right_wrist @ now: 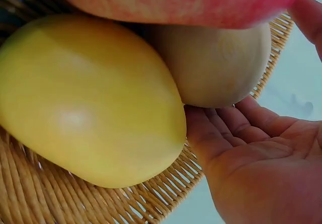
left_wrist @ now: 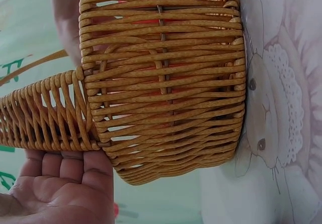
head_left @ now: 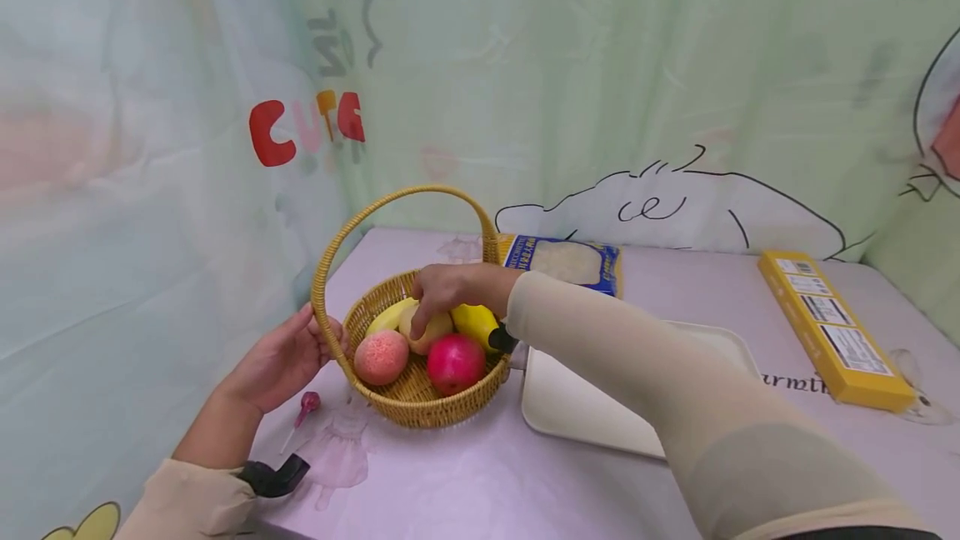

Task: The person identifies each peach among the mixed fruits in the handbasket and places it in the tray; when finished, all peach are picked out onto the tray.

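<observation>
A woven wicker basket [head_left: 442, 413] with a tall arched handle [head_left: 420, 190] holds several fruits. My left hand [head_left: 281, 361] grips the foot of the handle on the left side; its fingers [left_wrist: 70, 166] go behind the weave in the left wrist view. Over the basket, my right hand [head_left: 442, 290] reaches in and holds a round tan fruit [right_wrist: 226, 65], its fingers and thumb on either side. Around that lie a yellow fruit [right_wrist: 90, 103], a pinkish peach [head_left: 381, 357], a deep pink round fruit [head_left: 456, 363] and a pale yellow curved fruit [head_left: 390, 317].
Right of the basket lies a cream tray [head_left: 592, 407], partly under my right forearm. A blue and yellow food packet [head_left: 566, 263] is behind it. Farther right lies a long yellow box [head_left: 836, 332]. A pink lollipop [head_left: 307, 405] rests left of the basket, and curtains stand behind the table.
</observation>
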`<state>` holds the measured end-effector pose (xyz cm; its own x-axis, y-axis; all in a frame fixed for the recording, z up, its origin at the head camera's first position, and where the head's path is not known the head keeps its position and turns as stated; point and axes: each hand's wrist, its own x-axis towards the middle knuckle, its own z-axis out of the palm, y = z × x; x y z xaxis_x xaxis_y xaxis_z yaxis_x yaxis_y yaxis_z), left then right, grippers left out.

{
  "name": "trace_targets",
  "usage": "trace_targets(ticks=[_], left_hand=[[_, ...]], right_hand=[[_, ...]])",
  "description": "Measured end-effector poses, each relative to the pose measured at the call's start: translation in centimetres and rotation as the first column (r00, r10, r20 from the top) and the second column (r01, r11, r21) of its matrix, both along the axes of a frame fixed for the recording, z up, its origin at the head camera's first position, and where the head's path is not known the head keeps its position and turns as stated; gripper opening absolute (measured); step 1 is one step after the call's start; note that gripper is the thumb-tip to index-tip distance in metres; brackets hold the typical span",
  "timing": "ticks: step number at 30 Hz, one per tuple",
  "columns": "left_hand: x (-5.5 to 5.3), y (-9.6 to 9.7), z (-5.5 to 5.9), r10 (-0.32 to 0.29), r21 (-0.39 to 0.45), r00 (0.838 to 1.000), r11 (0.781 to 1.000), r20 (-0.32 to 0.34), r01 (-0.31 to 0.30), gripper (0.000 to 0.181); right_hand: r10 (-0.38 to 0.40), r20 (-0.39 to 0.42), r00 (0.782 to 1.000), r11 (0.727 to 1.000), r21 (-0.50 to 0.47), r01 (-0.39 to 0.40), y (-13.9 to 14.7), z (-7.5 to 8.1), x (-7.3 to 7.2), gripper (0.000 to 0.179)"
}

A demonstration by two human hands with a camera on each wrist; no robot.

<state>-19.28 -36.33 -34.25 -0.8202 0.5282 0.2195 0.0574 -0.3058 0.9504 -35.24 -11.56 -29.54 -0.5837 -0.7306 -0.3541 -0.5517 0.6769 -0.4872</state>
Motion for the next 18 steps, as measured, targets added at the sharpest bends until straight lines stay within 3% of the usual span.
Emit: trace_targets(ticks=[7, 12, 18], left_hand=[[0.0, 0.2, 0.2, 0.012, 0.007, 1.0, 1.0, 0.002, -0.012, 0.056], [0.0, 0.1, 0.1, 0.001, 0.0, 1.0, 1.0, -0.004, -0.001, 0.057], [0.1, 0.1, 0.2, 0.005, -0.005, 1.0, 1.0, -0.008, -0.005, 0.057]], right_hand=[[0.076, -0.037, 0.996, 0.994, 0.082, -0.073, 0.0, -0.1, 0.3, 0.053], [0.096, -0.078, 0.992, 0.984, 0.157, -0.083, -0.3, -0.2, 0.5, 0.051], [0.155, -0.136, 0.979, 0.977, 0.166, -0.132, -0.7, -0.3, 1.0, 0.042]])
